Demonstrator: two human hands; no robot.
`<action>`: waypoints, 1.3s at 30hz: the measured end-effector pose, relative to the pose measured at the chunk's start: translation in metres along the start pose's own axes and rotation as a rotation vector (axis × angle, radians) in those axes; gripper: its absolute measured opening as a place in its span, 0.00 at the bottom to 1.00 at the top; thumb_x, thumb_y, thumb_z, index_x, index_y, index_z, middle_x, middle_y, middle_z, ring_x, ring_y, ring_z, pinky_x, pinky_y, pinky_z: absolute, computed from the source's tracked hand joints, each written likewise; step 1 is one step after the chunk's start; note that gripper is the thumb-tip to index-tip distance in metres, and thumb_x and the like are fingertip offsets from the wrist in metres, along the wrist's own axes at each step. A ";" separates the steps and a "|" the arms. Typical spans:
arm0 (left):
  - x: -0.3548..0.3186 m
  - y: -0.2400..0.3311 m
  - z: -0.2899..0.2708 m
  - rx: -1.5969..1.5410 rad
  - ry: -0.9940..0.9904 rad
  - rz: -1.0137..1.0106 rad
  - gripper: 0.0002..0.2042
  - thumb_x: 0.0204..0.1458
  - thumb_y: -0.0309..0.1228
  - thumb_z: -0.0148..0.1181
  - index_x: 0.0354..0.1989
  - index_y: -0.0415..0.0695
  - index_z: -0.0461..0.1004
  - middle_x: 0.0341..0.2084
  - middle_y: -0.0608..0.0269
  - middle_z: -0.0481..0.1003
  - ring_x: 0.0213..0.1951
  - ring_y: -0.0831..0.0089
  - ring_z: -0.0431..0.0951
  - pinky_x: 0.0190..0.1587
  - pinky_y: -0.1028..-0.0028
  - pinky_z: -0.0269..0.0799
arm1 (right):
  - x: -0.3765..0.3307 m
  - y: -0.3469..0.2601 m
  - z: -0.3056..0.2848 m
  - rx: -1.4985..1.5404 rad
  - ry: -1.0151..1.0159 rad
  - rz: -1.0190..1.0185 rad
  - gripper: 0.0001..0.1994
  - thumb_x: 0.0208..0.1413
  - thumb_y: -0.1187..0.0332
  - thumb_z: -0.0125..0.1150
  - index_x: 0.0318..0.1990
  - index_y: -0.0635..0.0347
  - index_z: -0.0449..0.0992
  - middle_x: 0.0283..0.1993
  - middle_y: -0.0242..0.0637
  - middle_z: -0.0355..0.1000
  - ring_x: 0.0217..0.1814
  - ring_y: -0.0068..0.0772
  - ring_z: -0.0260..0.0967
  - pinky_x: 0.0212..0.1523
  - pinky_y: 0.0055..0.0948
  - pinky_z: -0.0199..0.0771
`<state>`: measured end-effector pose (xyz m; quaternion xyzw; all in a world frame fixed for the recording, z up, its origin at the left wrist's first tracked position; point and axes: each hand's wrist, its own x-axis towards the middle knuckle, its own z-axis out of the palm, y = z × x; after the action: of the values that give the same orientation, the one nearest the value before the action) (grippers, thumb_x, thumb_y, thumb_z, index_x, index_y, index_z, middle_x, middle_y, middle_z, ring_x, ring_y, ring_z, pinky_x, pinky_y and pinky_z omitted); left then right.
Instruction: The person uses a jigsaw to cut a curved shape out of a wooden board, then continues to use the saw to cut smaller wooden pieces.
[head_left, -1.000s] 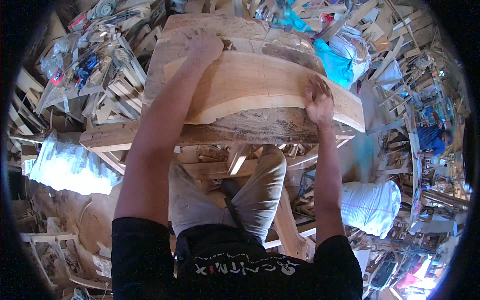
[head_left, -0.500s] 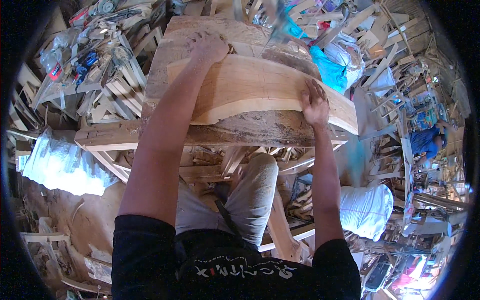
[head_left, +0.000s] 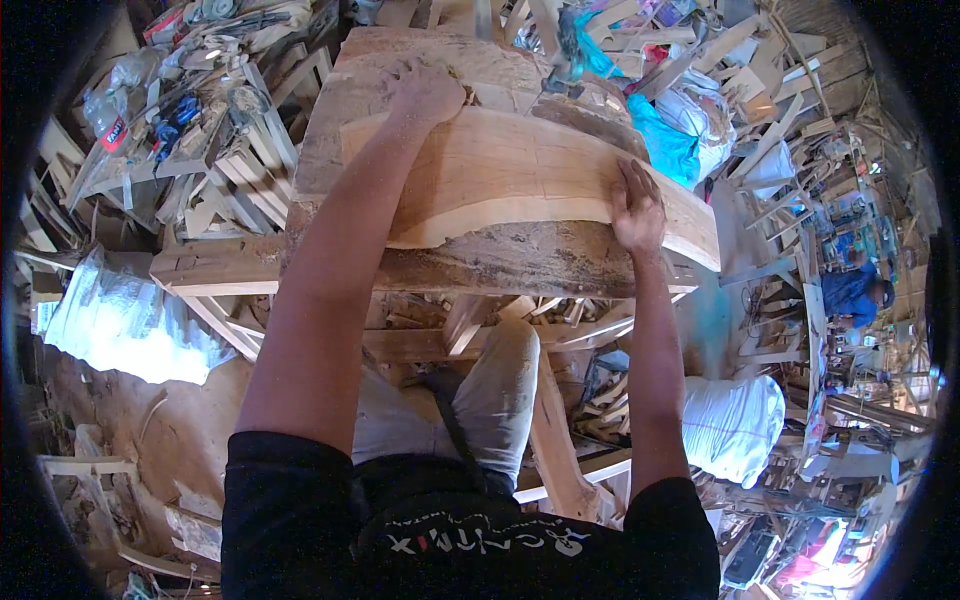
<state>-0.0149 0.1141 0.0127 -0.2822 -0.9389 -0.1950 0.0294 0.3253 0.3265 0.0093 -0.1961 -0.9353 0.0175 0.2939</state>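
A wide, pale wooden board point(head_left: 500, 175) with curved edges lies flat on a worn wooden worktable point(head_left: 460, 262). Faint lines cross its upper face. My left hand point(head_left: 425, 92) rests at the board's far edge, with fingers spread over the dusty tabletop. Toward the board's right end, my right hand point(head_left: 638, 210) lies at the near edge, with its fingers stretched over the top face. Neither hand wraps round the wood. A narrow blue-grey machine part point(head_left: 566, 60) stands upright at the table's far side, just beyond the board; its details are unclear.
Wood offcuts point(head_left: 250, 185) pile up on the left beside a plastic bottle point(head_left: 105, 125). A turquoise sheet point(head_left: 665, 140) hangs beyond the table's right side. A white sack point(head_left: 733, 425) stands at lower right. Another person in blue point(head_left: 850, 295) is far right.
My hands and the board keep nearly the same place on the table. My knee has shifted slightly left and lower. The person at far right has changed posture.
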 end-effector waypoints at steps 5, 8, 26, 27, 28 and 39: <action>-0.005 0.009 -0.013 0.018 -0.059 -0.027 0.30 0.62 0.44 0.48 0.71 0.41 0.69 0.75 0.37 0.56 0.76 0.37 0.51 0.76 0.34 0.35 | -0.003 0.013 0.007 -0.031 0.006 -0.014 0.23 0.66 0.60 0.56 0.66 0.54 0.76 0.71 0.53 0.69 0.73 0.61 0.64 0.73 0.52 0.64; 0.001 0.002 -0.008 0.027 -0.029 -0.047 0.30 0.62 0.43 0.48 0.70 0.41 0.70 0.74 0.38 0.57 0.76 0.38 0.52 0.76 0.35 0.38 | 0.002 0.012 0.009 -0.070 -0.008 -0.007 0.23 0.66 0.61 0.55 0.66 0.54 0.75 0.72 0.53 0.68 0.74 0.60 0.64 0.74 0.51 0.64; 0.001 0.003 -0.010 -0.012 -0.061 -0.005 0.28 0.62 0.43 0.49 0.66 0.40 0.74 0.71 0.40 0.65 0.74 0.43 0.60 0.73 0.41 0.48 | 0.003 0.023 0.014 -0.077 -0.012 0.010 0.24 0.65 0.62 0.55 0.68 0.51 0.74 0.74 0.51 0.66 0.74 0.60 0.64 0.74 0.52 0.63; 0.004 0.003 -0.011 -0.011 -0.075 -0.002 0.28 0.62 0.43 0.49 0.67 0.40 0.73 0.71 0.40 0.65 0.74 0.43 0.60 0.73 0.41 0.48 | 0.005 0.020 0.014 -0.082 -0.007 0.010 0.24 0.65 0.62 0.55 0.69 0.50 0.74 0.74 0.50 0.66 0.74 0.60 0.63 0.74 0.52 0.63; 0.004 0.003 -0.010 -0.008 -0.085 -0.012 0.29 0.62 0.43 0.49 0.67 0.40 0.73 0.71 0.40 0.64 0.74 0.43 0.59 0.73 0.41 0.48 | 0.004 0.017 0.014 -0.080 -0.014 0.021 0.24 0.65 0.62 0.55 0.69 0.49 0.74 0.74 0.50 0.66 0.74 0.60 0.63 0.74 0.52 0.63; 0.001 0.004 -0.009 0.007 0.013 0.004 0.29 0.61 0.44 0.51 0.68 0.42 0.71 0.71 0.38 0.64 0.74 0.40 0.59 0.74 0.38 0.47 | 0.007 0.017 0.010 -0.091 -0.049 0.027 0.26 0.65 0.60 0.53 0.70 0.47 0.72 0.75 0.48 0.65 0.76 0.58 0.61 0.76 0.51 0.61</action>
<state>-0.0139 0.1141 0.0227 -0.2828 -0.9387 -0.1935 0.0368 0.3206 0.3460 0.0024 -0.2214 -0.9394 -0.0161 0.2612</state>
